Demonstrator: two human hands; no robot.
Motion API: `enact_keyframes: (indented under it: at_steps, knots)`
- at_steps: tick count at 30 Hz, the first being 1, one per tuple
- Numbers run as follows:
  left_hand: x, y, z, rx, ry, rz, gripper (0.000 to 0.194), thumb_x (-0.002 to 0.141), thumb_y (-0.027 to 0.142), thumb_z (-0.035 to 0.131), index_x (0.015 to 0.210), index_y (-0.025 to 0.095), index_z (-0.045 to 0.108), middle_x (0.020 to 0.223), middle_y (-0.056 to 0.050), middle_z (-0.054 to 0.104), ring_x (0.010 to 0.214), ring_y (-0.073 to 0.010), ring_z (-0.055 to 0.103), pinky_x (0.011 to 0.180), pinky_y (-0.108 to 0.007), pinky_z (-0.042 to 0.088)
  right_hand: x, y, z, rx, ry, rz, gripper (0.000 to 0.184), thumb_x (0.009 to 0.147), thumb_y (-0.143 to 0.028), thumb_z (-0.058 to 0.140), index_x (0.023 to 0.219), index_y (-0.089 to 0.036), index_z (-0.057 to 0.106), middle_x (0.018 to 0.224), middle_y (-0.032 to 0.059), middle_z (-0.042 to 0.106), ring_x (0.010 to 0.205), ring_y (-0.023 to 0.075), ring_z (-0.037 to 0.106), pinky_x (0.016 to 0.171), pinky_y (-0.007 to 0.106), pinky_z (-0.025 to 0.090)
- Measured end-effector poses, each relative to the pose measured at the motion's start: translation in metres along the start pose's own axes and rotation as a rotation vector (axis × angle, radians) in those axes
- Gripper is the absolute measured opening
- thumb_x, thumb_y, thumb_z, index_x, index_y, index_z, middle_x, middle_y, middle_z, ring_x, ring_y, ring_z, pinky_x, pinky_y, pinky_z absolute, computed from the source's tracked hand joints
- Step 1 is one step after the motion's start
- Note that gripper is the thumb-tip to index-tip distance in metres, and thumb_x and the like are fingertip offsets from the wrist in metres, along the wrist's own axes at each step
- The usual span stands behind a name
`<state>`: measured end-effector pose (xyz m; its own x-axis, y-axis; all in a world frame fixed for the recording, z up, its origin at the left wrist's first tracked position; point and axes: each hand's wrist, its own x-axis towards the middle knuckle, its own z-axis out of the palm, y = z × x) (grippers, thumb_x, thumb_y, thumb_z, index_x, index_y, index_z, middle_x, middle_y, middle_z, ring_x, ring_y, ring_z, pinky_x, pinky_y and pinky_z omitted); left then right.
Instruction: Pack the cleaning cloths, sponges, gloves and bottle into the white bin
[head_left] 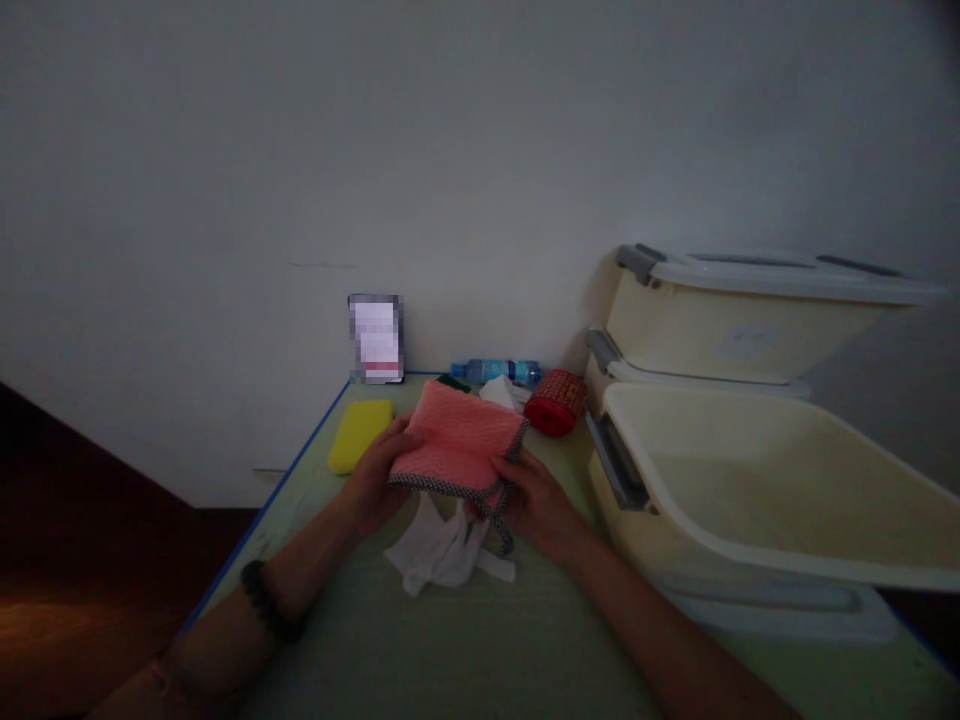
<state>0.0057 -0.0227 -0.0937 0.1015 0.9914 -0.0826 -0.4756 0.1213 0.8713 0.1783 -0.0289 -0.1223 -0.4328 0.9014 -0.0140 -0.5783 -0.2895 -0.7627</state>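
A pink cleaning cloth (pixel 457 440) with a black-and-white checked edge and a hanging loop is held up between my two hands. My left hand (pixel 379 475) grips its left side, thumb on top. At the right lower corner, my right hand (pixel 536 500) pinches the cloth near the loop, fingers partly hidden beneath it. Below the cloth lies a crumpled white tissue (pixel 442 550) on the green tabletop (pixel 450 650). A yellow rectangular pad (pixel 361 436) rests just beyond my left hand.
At the right stand stacked cream storage bins (pixel 690 330), the front one an open bin (pixel 750 470). Along the wall are a lying water bottle (pixel 499 372), a red woven round container (pixel 556 403), more white tissue (pixel 502 392) and an upright phone (pixel 377 338). The table's left edge has blue trim.
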Motion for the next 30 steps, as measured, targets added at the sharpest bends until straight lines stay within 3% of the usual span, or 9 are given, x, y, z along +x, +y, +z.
enact_keyframes:
  at_steps: [5, 10, 16, 19, 21, 23, 26, 30]
  knots:
    - [0.002, 0.0, -0.004, -0.066, 0.035, -0.018, 0.013, 0.062, 0.01, 0.052, 0.072, 0.015, 0.058, 0.063, 0.001, 0.055, 0.051, -0.0099, 0.051, 0.045, -0.019, 0.042, -0.005, -0.005, 0.004, -0.037, -0.025, 0.037, 0.021, 0.068, -0.039, 0.058, 0.076, -0.02, 0.054, 0.058, -0.0011, 0.062, 0.042, 0.0148, 0.057, 0.039, 0.025, 0.044]
    - [0.001, 0.0, -0.005, -0.081, 0.057, -0.018, 0.012, 0.061, 0.009, 0.05, 0.068, 0.016, 0.058, 0.07, 0.0, 0.056, 0.057, -0.0113, 0.055, 0.048, -0.02, 0.044, -0.006, -0.01, 0.007, -0.007, -0.004, 0.07, 0.022, 0.068, -0.042, 0.052, 0.071, -0.02, 0.053, 0.055, -0.0015, 0.06, 0.045, 0.0159, 0.057, 0.042, 0.028, 0.044]
    - [-0.001, 0.005, -0.002, -0.123, 0.001, 0.01, 0.015, 0.065, 0.021, 0.048, 0.068, 0.015, 0.061, 0.068, -0.002, 0.058, 0.062, -0.0139, 0.055, 0.053, -0.022, 0.046, -0.005, -0.009, 0.003, -0.01, -0.011, 0.021, 0.039, 0.073, -0.053, 0.043, 0.072, -0.019, 0.063, 0.071, 0.0034, 0.064, 0.061, 0.019, 0.06, 0.056, 0.034, 0.047]
    - [0.0, 0.001, -0.002, -0.071, -0.023, 0.05, 0.013, 0.066, 0.025, 0.055, 0.076, 0.016, 0.059, 0.068, 0.0, 0.057, 0.06, -0.013, 0.054, 0.054, -0.022, 0.045, -0.004, -0.007, 0.003, -0.198, 0.061, -0.062, 0.026, 0.072, -0.042, 0.054, 0.076, -0.02, 0.067, 0.084, 0.0036, 0.065, 0.075, 0.0184, 0.06, 0.064, 0.031, 0.047]
    - [0.001, -0.003, -0.002, -0.012, -0.011, 0.069, 0.023, 0.062, 0.019, 0.063, 0.085, 0.019, 0.057, 0.072, 0.001, 0.058, 0.059, -0.0113, 0.054, 0.053, -0.02, 0.043, -0.004, -0.006, 0.003, -0.344, 0.083, -0.108, 0.019, 0.069, -0.03, 0.06, 0.083, -0.022, 0.068, 0.092, 0.0027, 0.064, 0.086, 0.0181, 0.058, 0.073, 0.031, 0.046]
    - [0.003, -0.005, -0.001, 0.028, 0.023, 0.077, 0.038, 0.059, 0.013, 0.068, 0.095, 0.019, 0.055, 0.077, 0.002, 0.059, 0.062, -0.0104, 0.055, 0.054, -0.019, 0.043, -0.003, -0.004, 0.002, -0.411, 0.088, -0.135, 0.031, 0.067, -0.024, 0.063, 0.098, -0.024, 0.065, 0.101, 0.001, 0.062, 0.093, 0.0173, 0.055, 0.08, 0.03, 0.043]
    - [0.004, -0.006, 0.0, 0.048, 0.08, 0.102, 0.041, 0.063, 0.016, 0.069, 0.1, 0.016, 0.054, 0.082, 0.0, 0.06, 0.067, -0.0102, 0.056, 0.059, -0.019, 0.044, -0.003, -0.002, -0.001, -0.401, 0.105, -0.159, 0.05, 0.065, -0.022, 0.067, 0.113, -0.026, 0.054, 0.105, 0.0002, 0.059, 0.093, 0.0153, 0.055, 0.081, 0.029, 0.042]
    - [0.004, -0.007, 0.001, 0.1, 0.125, 0.139, 0.033, 0.066, 0.02, 0.069, 0.093, 0.019, 0.049, 0.079, 0.002, 0.06, 0.064, -0.0086, 0.056, 0.056, -0.018, 0.043, -0.001, 0.0, -0.004, -0.416, 0.141, -0.165, 0.037, 0.065, -0.023, 0.068, 0.1, -0.021, 0.058, 0.092, 0.0005, 0.062, 0.081, 0.0139, 0.057, 0.073, 0.026, 0.043]
